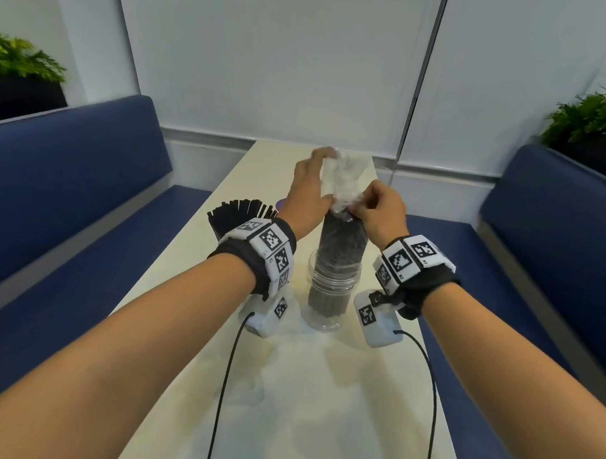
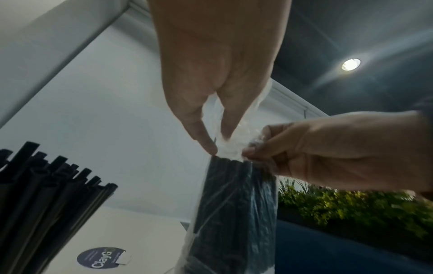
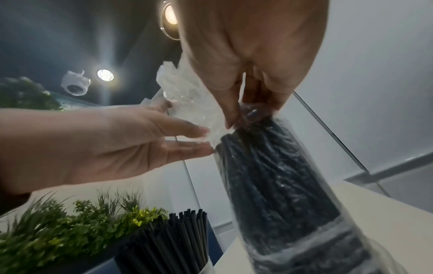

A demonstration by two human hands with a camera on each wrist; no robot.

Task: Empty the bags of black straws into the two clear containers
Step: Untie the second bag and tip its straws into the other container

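Straws (image 1: 340,248) still bagged stand upright in the near clear container (image 1: 330,299) as your right hand (image 1: 381,215) pinches the plastic at the bundle's top and your left hand (image 1: 307,192) grips the gathered bag (image 1: 341,175) above, while the far container's loose straws (image 1: 243,210) suggest roughly half done.
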